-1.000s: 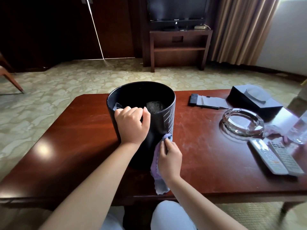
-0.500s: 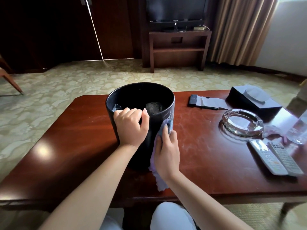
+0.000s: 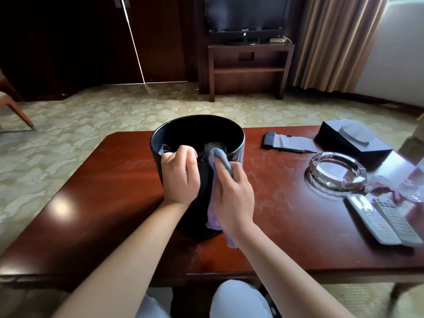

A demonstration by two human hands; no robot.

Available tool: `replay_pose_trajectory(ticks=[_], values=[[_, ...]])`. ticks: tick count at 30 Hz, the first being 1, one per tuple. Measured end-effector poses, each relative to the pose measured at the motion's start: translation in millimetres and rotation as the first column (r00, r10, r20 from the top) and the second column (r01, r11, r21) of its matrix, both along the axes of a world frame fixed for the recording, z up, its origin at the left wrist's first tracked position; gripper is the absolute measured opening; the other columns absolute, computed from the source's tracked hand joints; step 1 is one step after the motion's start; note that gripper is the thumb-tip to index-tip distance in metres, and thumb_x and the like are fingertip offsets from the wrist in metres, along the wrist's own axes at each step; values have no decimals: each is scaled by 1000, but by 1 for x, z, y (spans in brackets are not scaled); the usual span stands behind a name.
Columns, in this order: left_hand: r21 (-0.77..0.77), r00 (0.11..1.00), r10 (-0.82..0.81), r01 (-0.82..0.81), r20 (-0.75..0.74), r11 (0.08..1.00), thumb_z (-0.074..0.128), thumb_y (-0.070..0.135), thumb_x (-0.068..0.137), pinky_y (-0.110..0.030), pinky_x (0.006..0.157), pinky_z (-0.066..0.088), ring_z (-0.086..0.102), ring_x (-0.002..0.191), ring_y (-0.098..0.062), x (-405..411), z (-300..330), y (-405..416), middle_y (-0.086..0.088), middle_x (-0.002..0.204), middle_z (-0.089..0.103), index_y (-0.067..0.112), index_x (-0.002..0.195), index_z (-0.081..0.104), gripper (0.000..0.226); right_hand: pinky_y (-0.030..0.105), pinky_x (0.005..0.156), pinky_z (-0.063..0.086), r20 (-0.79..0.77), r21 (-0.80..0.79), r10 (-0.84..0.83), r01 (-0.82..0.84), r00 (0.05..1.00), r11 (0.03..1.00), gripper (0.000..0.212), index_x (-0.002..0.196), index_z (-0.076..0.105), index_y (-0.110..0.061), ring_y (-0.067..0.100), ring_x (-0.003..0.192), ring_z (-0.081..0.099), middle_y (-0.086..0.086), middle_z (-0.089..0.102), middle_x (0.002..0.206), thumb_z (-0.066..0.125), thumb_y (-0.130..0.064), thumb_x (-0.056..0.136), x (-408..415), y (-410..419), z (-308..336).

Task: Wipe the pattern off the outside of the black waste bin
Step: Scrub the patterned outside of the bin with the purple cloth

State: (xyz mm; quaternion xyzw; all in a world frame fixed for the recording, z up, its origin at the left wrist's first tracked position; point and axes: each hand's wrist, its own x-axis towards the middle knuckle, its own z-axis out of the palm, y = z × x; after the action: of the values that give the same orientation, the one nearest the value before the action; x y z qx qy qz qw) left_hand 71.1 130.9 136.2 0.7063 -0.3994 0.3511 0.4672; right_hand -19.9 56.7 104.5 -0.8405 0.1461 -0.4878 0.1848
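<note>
Black waste bin (image 3: 174,138) upright mid-bench (image 3: 103,191). Left hand (image 3: 180,177) hooked over near rim, fingers curled tight. Right hand (image 3: 234,198) just beside, fingers pressing purple cloth (image 3: 219,157) against bin's wall near rim. Right of bin: glass ashtray (image 3: 337,172), two remotes (image 3: 380,219), dark tissue box (image 3: 353,141), notepad (image 3: 291,142).

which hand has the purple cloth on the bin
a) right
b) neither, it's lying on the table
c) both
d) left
a: the right hand presses the purple cloth against the black waste bin's outer wall near the rim, while the left hand grips the rim with no cloth.
</note>
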Motion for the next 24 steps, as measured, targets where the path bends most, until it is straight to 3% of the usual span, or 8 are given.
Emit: replay_pose_trajectory(ticks=[2, 6, 9, 13, 17, 21, 24], values=[[12, 1000, 3, -3, 4, 1000, 30, 16, 92, -33, 63, 32, 46, 60, -18, 1, -1, -1, -4, 65, 56, 2, 71, 53, 34, 29, 48, 45, 40, 97, -49, 45, 998, 994, 37, 121, 59, -10, 20, 66, 53, 5, 55, 88, 45, -7, 87, 0, -2, 0], [39, 1000, 7, -8, 6, 999, 31, 17, 92, -38, 61, 39, 52, 56, -27, 5, -3, -1, -4, 63, 56, 4, 69, 51, 33, 30, 54, 43, -5, -25, 24, -24, 1000, 999, 40, 126, 58, -9, 22, 70, 54, 7, 58, 90, 44, -9, 88, -2, 4, -5], [64, 999, 43, -44, 11, 997, 31, 19, 92, -38, 62, 36, 51, 55, -26, 4, -4, -2, -4, 61, 56, 5, 69, 52, 34, 33, 53, 47, 33, 54, -24, 22, 999, 998, 39, 122, 61, -9, 23, 67, 55, 6, 58, 86, 44, -10, 87, -2, 1, 1], [65, 998, 53, -54, 19, 996, 33, 17, 91, -36, 61, 34, 48, 57, -21, 3, -4, -2, -4, 60, 55, 6, 68, 51, 31, 33, 56, 45, -45, -154, -3, -4, 999, 988, 41, 122, 60, -13, 25, 70, 57, 6, 60, 91, 47, -13, 83, -2, 7, -1], [83, 998, 58, -58, -5, 995, 32, 19, 92, -39, 64, 35, 52, 57, -26, 3, -4, -2, -4, 62, 57, 6, 70, 52, 33, 29, 52, 44, 42, 87, -88, 84, 995, 993, 37, 117, 63, -11, 23, 63, 56, 5, 59, 85, 44, -12, 85, 2, 2, 3], [69, 999, 46, -46, 1, 997, 32, 17, 92, -39, 62, 35, 50, 56, -27, 2, -3, -2, -5, 61, 55, 5, 69, 52, 32, 32, 58, 44, -59, -130, -30, 22, 998, 991, 41, 124, 56, -16, 23, 71, 56, 6, 59, 92, 49, -13, 84, -2, 3, -3], [36, 1000, 28, -28, -10, 999, 29, 16, 92, -37, 61, 35, 46, 59, -23, 1, -2, -2, -6, 64, 54, 4, 72, 50, 32, 26, 52, 41, -22, 23, -87, 88, 996, 996, 36, 120, 61, -13, 22, 63, 55, 4, 58, 86, 46, -14, 87, -1, -6, 2]])
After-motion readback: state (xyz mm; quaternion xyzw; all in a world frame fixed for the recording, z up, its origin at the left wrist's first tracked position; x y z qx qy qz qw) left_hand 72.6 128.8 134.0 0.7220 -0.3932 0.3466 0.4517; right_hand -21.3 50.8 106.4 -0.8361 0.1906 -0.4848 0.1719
